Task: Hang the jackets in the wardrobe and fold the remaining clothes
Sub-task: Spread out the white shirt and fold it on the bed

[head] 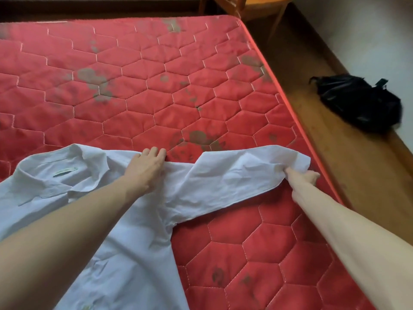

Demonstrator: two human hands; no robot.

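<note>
A pale blue collared shirt (pixel 125 231) lies spread on the red quilted mattress (pixel 134 90), collar at the left, one sleeve stretched out to the right. My left hand (pixel 145 166) presses flat on the shoulder where that sleeve begins, fingers reaching over the fabric's far edge. My right hand (pixel 306 176) grips the sleeve's cuff end near the mattress's right edge; its fingers are partly hidden under the cloth.
The mattress's right edge runs diagonally beside a wooden floor (pixel 335 142). A black bag (pixel 362 101) lies on the floor by the wall. Wooden chair legs (pixel 257 10) stand beyond the far right corner.
</note>
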